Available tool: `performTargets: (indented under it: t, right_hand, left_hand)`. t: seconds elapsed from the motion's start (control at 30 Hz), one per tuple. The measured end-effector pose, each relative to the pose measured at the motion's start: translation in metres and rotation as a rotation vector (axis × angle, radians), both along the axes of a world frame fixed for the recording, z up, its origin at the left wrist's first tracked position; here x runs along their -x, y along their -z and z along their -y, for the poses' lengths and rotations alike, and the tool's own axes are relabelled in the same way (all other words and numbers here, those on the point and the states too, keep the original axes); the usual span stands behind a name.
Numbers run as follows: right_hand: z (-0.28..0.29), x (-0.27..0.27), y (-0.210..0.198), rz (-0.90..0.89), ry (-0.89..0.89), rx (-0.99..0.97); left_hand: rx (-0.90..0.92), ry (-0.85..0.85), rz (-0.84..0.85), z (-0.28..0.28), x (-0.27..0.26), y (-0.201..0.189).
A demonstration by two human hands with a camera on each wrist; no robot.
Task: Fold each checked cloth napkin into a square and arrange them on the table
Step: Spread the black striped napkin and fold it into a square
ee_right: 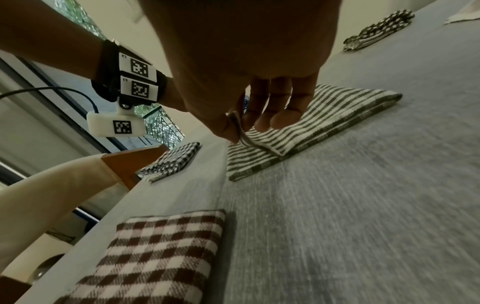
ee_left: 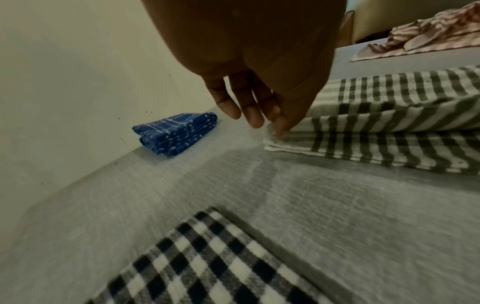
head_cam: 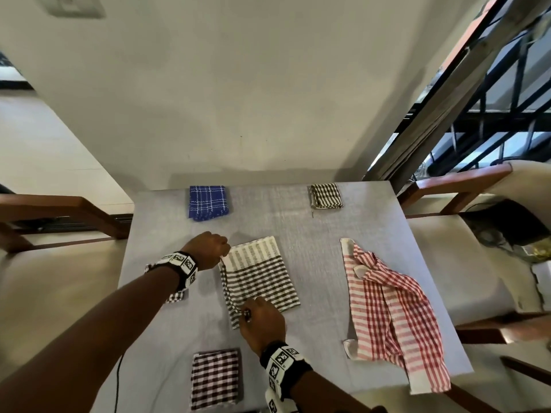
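Two hands work one cloth: the grey striped napkin (head_cam: 259, 278) lies mid-table, already doubled into a rectangle, and its left edge is lifted between them. The left hand (head_cam: 208, 245) pinches the far-left corner at about 10 o'clock of the cloth, the right hand (head_cam: 262, 320) the near-left corner at about 7 o'clock. The step in hand looks like the next fold in half, left edge carried toward 3 o'clock. That move calls for both corners to travel together and land flush on the right edge, or the square will come out skewed. Four folded squares already sit round the grey table (head_cam: 298, 222): a blue checked napkin (head_cam: 208, 202) at 11 o'clock, a black checked napkin (head_cam: 326, 195) at 1 o'clock, a brown checked napkin (head_cam: 215, 378) at 6 o'clock, and one half hidden under the left wrist at 9 o'clock. At 3 o'clock the red checked napkin (head_cam: 393, 311) lies rumpled and unfolded, so the task seems past halfway. From the head camera the pinches are hard to read; the left wrist camera shows fingertips (ee_left: 281, 131) pressed onto the stacked corner layers, the other fingers loosely spread, and the right wrist camera shows thumb and forefinger nipping a raised hem (ee_right: 240, 131), other fingers resting on the cloth.
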State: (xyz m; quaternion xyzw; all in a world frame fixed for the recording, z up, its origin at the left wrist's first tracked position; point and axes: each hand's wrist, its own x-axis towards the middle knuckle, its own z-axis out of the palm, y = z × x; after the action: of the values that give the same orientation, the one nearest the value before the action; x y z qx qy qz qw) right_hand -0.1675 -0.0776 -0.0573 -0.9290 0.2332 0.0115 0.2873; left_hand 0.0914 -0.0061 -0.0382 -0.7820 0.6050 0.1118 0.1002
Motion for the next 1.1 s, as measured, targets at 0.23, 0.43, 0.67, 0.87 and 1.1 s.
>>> performTargets:
  t: [0.23,0.43,0.67,0.87,1.1]
  right_hand:
    - [-0.009,0.005,0.016,-0.032,-0.094,-0.011]
    - [0.023,-0.016,0.022,0.128,-0.052,0.127]
    - [0.076,-0.073,0.044,-0.048,-0.323,0.149]
    - [0.161,-0.058,0.071,-0.169,-0.565,0.308]
    - [0.139,-0.059,0.057,-0.062,-0.325,0.197]
  left_hand:
    - [0.039,-0.199,-0.029,-0.014,0.021,0.017]
    - [0.264,-0.396,-0.075,-0.007,0.068,0.030]
    - [0.226,-0.453,-0.133,0.023,0.113,0.066]
    - [0.169,-0.496,-0.139,0.009,0.113,0.093]
    - [0.197,-0.540,-0.120,0.016,0.114,0.084]
